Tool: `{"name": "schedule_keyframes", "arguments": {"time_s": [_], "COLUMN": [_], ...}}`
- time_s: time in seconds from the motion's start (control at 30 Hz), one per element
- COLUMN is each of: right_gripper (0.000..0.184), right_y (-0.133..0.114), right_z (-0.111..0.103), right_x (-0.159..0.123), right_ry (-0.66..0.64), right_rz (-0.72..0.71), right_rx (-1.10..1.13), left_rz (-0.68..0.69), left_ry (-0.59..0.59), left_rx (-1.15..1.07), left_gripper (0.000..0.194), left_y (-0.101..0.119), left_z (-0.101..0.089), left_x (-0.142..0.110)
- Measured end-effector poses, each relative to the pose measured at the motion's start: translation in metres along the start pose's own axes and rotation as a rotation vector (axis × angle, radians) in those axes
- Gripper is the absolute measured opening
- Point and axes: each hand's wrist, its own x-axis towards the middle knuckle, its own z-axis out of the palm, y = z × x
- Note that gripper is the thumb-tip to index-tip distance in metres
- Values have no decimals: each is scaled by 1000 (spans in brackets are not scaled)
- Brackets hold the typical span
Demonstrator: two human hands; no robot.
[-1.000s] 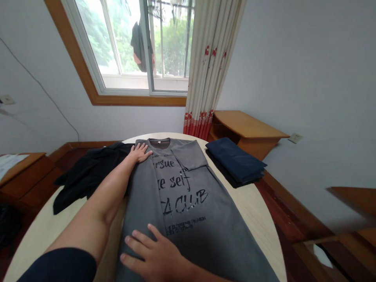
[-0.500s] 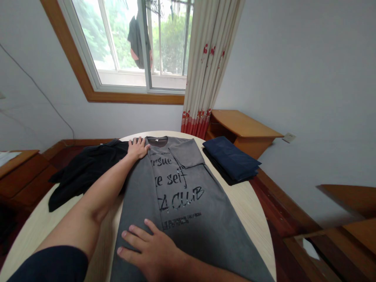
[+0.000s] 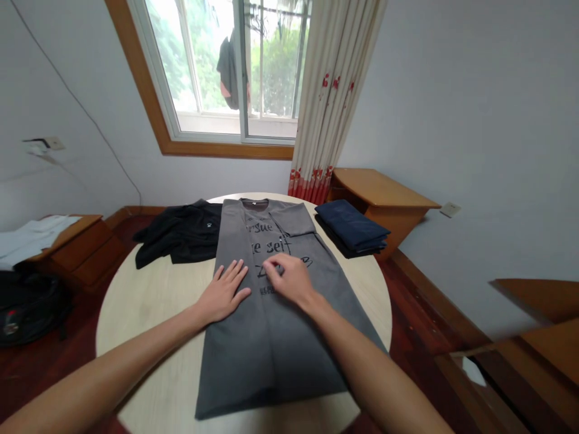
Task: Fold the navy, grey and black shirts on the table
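Note:
A grey T-shirt (image 3: pixel 239 361) with dark printed lettering lies on the round table, its neck toward the window. Its left side is folded inward in a long strip, and the right sleeve is spread out. My left hand (image 3: pixel 226 292) rests flat on that folded strip, fingers spread. Over the lettering is my right hand (image 3: pixel 291 278), its fingers curled in and thumb against them; no cloth shows pulled up in it. Part of the print is hidden beneath this hand.
Left of the shirt lies a crumpled black garment (image 3: pixel 185 232). A stack of folded dark blue and black clothes (image 3: pixel 351 226) sits at the table's right edge. Beyond are a wooden desk (image 3: pixel 384 187) and a curtain (image 3: pixel 335 96). The pale tabletop (image 3: pixel 149 307) has a rounded edge.
My left hand has come back from near the collar to the middle of the folded strip. My right hand has moved forward and right, from spread flat to curled. The view has shifted.

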Motion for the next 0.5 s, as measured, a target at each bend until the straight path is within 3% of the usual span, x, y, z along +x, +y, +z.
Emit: {"name": "schedule_keyframes", "arguments": {"time_s": [0.13,0.23,0.3,0.4,0.5], "right_gripper": [24,30,38,43,27], "right_y": [53,95,113,123,117], "right_z": [-56,-89,-104,-116,-122], "right_x": [-34,-76,-100,-120,-121], "right_ry": [-14,-59,-75,-116,-225], "right_rz": [287,498,609,738,817], "right_rx": [-204,-448,-514,-440,-239], "left_rz": [162,284,354,411,402], "left_ry": [-27,-90,-106,-71,-68], "left_rx": [-90,-144,-193,-282,-408], "left_gripper": [70,74,73,62,49], "left_y": [40,63,75,89,98], "left_z": [3,-4,-15,-34,-44], "left_x": [-61,-87,-86,-57,-19]}}
